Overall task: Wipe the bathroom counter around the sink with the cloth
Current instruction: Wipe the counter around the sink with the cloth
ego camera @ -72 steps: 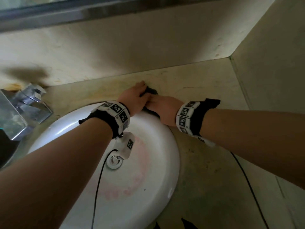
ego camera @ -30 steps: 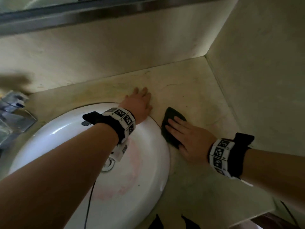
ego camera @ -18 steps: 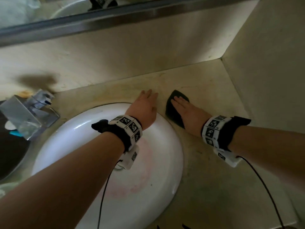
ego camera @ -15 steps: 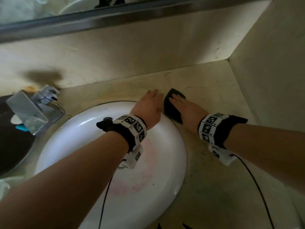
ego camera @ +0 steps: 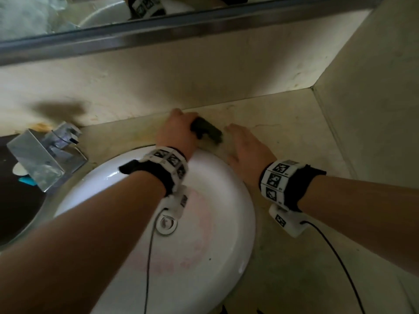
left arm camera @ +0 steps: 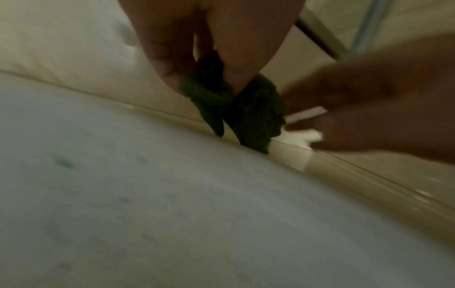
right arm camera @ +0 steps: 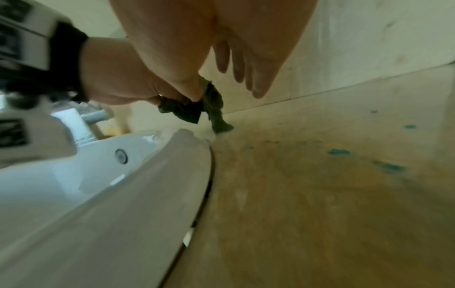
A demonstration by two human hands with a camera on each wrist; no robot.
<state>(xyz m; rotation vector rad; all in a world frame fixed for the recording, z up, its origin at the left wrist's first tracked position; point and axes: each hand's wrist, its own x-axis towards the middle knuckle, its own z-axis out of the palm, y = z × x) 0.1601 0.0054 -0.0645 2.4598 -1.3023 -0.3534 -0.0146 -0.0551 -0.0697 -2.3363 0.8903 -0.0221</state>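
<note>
Left hand (ego camera: 179, 132) grip tight around cloth (ego camera: 207, 132) behind sink (ego camera: 226, 177), right hand (ego camera: 247, 150) slack, faucet (ego camera: 45, 155) leftward

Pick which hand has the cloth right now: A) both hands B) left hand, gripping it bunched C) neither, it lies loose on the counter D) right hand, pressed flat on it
B: the left hand grips the dark cloth bunched in its fingers behind the sink, while the right hand is beside it, fingers straight, holding nothing.
</note>
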